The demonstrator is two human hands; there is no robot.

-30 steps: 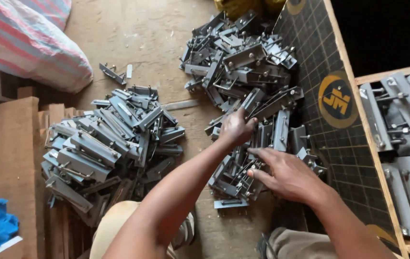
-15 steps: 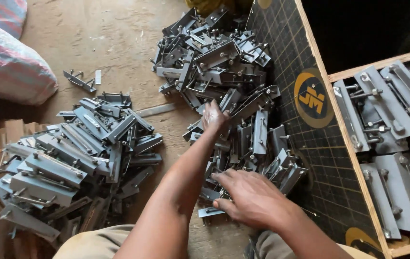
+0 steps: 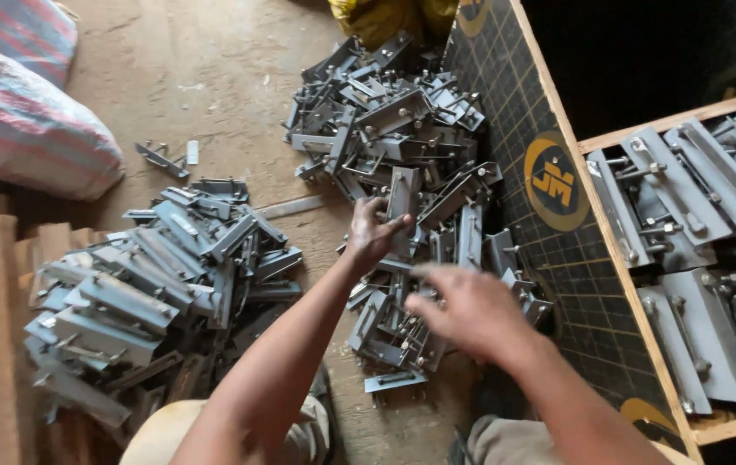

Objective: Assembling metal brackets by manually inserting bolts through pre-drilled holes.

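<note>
Left hand (image 3: 372, 232) grips a flat grey steel bracket (image 3: 402, 202); right hand (image 3: 471, 314), blurred, hovers half-open, holding nothing

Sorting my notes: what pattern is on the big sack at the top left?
The sack has red, white and blue stripes, seen in the head view.

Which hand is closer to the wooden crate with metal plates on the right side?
The right hand. It hovers over the middle pile of metal brackets, close to the crate wall. The left hand grips a bracket farther left, away from the crate.
</note>
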